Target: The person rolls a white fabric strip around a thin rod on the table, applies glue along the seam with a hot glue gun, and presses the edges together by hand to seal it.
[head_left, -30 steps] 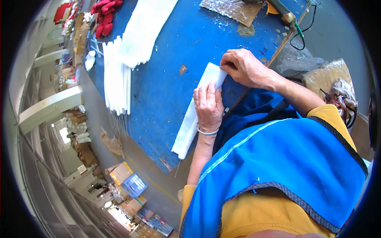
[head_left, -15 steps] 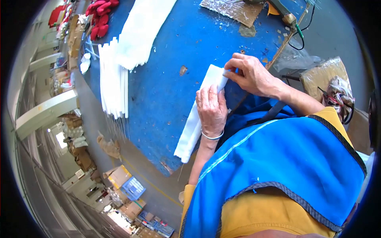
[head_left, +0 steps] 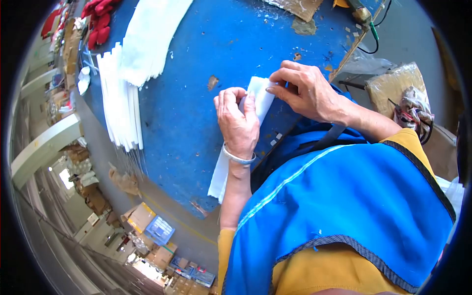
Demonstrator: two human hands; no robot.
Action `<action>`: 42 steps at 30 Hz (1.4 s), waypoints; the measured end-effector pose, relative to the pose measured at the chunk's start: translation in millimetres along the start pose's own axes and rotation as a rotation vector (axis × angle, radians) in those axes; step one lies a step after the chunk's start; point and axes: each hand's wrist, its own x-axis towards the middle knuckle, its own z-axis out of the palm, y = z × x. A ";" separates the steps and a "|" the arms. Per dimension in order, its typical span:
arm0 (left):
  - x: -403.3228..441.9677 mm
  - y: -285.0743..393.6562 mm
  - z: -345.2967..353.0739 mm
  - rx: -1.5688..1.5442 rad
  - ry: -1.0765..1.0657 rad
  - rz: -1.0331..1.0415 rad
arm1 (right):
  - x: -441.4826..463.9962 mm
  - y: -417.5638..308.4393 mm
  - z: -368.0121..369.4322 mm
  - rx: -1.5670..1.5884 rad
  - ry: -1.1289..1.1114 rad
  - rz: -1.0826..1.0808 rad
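A long, narrow strip of folded white cloth [head_left: 261, 101] lies slantwise near the edge of the blue table, its lower end [head_left: 218, 183] showing below my left wrist. My left hand [head_left: 238, 120], with a bracelet at the wrist, grips the strip's left side, thumb on top and fingers curled. At the upper right edge of the cloth, my right hand [head_left: 310, 93] pinches it between thumb and bent fingers. The middle of the strip is hidden under my left hand and forearm.
On the blue table [head_left: 182, 125] lie a bundle of white rods [head_left: 118, 105] with thin wires, a larger white cloth sheet [head_left: 152, 37] and red padded pieces [head_left: 101, 24]. A tool with a green-ended cable [head_left: 373, 32] lies at the far right edge. A wrapped box [head_left: 393, 91] stands beyond.
My left hand has moved left and up along the strip, turning from lying flat to gripping its left side. My right hand stays at the upper end. The view has shifted slightly.
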 end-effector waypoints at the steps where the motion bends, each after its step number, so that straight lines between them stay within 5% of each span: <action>1: -0.9 1.5 -0.4 -0.079 -0.025 -0.077 | -2.1 -0.1 -0.1 0.006 0.018 -0.023; 14: -7.7 7.3 11.1 -0.293 0.015 -0.086 | -11.8 4.4 6.6 -0.053 0.006 -0.041; 24: -15.9 11.2 13.9 -0.019 0.153 0.222 | -20.4 -1.9 -5.4 -0.026 -0.064 0.029; 34: -17.8 19.1 5.9 -0.173 0.118 -0.029 | -19.6 1.7 0.2 0.137 -0.045 0.065; 42: -23.7 14.7 10.5 0.066 0.142 0.322 | -14.7 -9.3 -4.1 0.343 -0.117 0.303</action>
